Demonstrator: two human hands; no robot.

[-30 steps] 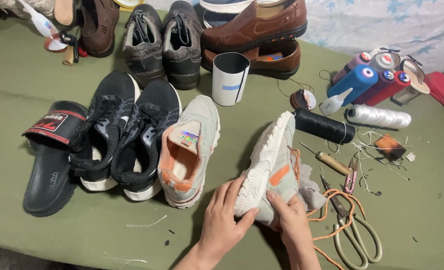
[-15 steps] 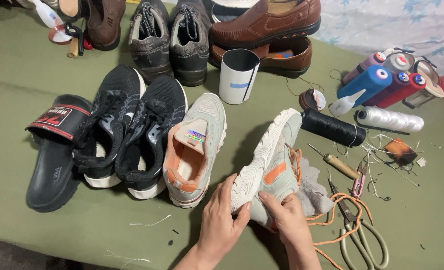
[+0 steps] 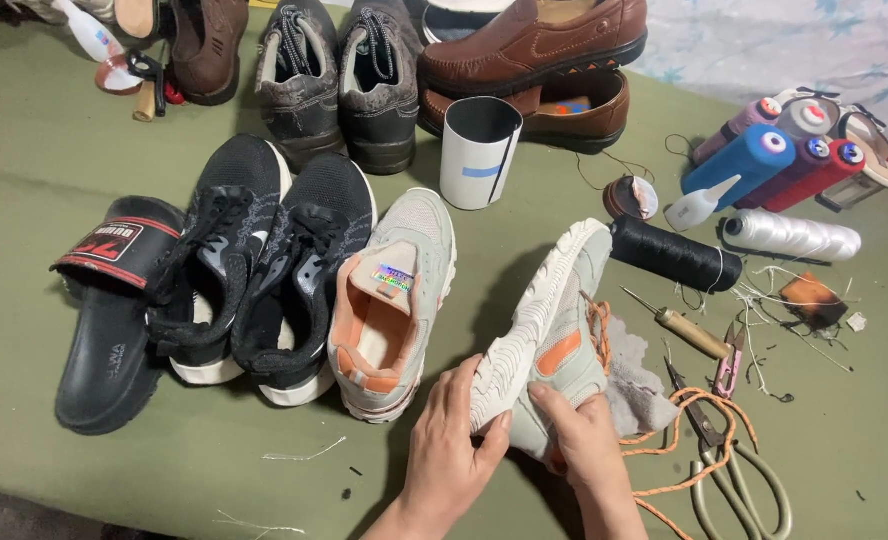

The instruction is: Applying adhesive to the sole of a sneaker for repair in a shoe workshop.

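Nearest the camera, hands: left hand (image 3: 451, 455) and right hand (image 3: 586, 440) both close on the heel end of a pale sneaker (image 3: 544, 340).
Grip: left fingers (image 3: 464, 390) lie spread over the white sole; the right thumb presses the side by the orange patch. How far the right fingers wrap underneath is hidden.
Sneaker: tipped on its side on the green table (image 3: 844, 420), sole facing left, toe pointing away.
Right of it: grey cloth (image 3: 636, 385) just beside the sneaker, orange lace (image 3: 686, 440), scissors (image 3: 739, 470), awl (image 3: 686, 330).
Left of it: its mate (image 3: 396, 300) upright, then two black sneakers (image 3: 264, 270) and a black slide (image 3: 109, 320).
Middle: black thread spool (image 3: 674, 255), white spool (image 3: 792, 235), a white cup (image 3: 478, 150).
Far edge: coloured thread cones (image 3: 764, 160), brown loafers (image 3: 534, 60) stacked, grey shoes (image 3: 339, 80).
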